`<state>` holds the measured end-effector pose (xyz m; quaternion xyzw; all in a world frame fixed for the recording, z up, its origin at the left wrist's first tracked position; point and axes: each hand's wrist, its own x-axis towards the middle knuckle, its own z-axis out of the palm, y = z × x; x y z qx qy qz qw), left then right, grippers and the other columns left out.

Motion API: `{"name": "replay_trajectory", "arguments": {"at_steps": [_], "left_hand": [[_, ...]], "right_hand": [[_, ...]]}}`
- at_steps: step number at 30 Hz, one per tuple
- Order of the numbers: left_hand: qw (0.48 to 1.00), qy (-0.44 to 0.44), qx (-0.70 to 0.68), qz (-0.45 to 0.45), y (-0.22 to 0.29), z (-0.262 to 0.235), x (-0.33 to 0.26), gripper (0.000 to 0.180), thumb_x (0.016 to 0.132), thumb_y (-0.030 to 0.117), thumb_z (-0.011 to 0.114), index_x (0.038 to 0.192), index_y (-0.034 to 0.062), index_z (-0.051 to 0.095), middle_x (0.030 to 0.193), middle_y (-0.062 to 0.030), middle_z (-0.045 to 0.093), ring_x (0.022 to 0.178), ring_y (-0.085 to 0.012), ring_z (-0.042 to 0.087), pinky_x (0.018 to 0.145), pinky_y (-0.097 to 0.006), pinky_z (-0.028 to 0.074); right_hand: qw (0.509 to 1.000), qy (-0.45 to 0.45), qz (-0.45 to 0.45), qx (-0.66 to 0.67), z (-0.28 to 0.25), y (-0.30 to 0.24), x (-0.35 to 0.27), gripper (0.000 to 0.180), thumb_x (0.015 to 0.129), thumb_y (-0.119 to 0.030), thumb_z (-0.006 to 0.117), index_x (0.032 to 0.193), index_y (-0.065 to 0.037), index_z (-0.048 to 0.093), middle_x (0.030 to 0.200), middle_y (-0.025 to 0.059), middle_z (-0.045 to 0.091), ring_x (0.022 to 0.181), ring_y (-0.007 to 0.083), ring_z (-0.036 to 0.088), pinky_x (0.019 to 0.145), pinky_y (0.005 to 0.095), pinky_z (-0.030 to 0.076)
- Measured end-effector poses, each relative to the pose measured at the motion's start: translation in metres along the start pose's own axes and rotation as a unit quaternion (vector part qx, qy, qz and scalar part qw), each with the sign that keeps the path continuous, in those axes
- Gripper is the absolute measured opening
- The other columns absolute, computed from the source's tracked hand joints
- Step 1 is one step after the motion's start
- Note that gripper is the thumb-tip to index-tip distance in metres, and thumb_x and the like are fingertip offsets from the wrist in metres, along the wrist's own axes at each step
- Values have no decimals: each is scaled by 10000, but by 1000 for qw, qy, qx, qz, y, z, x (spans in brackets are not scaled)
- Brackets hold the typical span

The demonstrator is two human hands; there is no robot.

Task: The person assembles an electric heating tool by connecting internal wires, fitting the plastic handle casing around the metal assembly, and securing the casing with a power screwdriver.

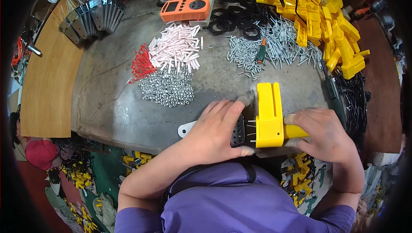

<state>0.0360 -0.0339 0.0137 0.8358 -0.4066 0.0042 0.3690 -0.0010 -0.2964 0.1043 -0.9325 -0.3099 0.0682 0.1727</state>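
Note:
Near the table's front edge, my left hand [214, 130] is closed over a flat metal piece. Its rounded silver end with a hole [185, 129] shows left of the hand, and a dark perforated part [237, 135] shows beside the thumb. My right hand [322, 131] grips the round handle of a yellow plastic housing [269, 119], which has a slotted upper arm. Thin metal prongs [252, 125] span the small gap between the perforated part and the housing. Pale coverings sit on several fingertips. My left palm hides the middle of the metal piece.
Beyond my hands lie piles of nuts [167, 88], red-tipped leads [143, 63], white sleeves [176, 46] and screws [279, 40] with a green-handled screwdriver [261, 52]. Yellow housings [317, 14] heap at right; perforated metal parts [94, 16] stand far left. An orange meter [185, 10] sits behind.

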Motion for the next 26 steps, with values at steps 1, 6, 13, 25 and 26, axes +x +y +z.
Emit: {"name": "replay_trajectory", "arguments": {"at_steps": [1,6,13,25,26], "left_hand": [[999,-30,-17,-15,-3,1,-2,925,603,327,866,1295,2,345,1075,-220,546,982,-411,547,868,-463,437],[999,-30,-28,-14,-6,4,-6,871,611,303,858,1265,6,364,1065,-213,558,948,-410,559,816,-462,454],[998,-21,-54,2,-4,3,-3,825,625,259,843,1262,7,383,1035,-208,555,916,-403,564,786,-461,458],[999,-36,2,30,-2,7,2,885,593,180,849,1313,24,358,1025,-195,544,904,-375,551,802,-457,445],[998,-44,16,37,-2,9,2,891,594,173,846,1321,32,350,1031,-195,542,920,-372,550,818,-461,439]], "right_hand": [[1000,2,10,-26,5,0,-1,474,638,-130,719,1086,-55,582,958,113,657,861,308,646,741,399,506],[999,3,-6,-53,22,1,6,465,645,-139,729,1082,-61,589,1008,95,652,849,286,641,725,387,500],[996,57,1,65,46,17,12,383,657,-173,757,1000,-62,629,919,94,673,797,288,658,681,383,514],[962,-9,123,243,41,31,25,340,653,-150,769,961,-66,650,839,158,665,777,344,649,688,377,501],[955,18,118,271,50,33,19,350,652,-139,764,977,-71,654,868,168,671,807,332,664,720,367,508]]}}
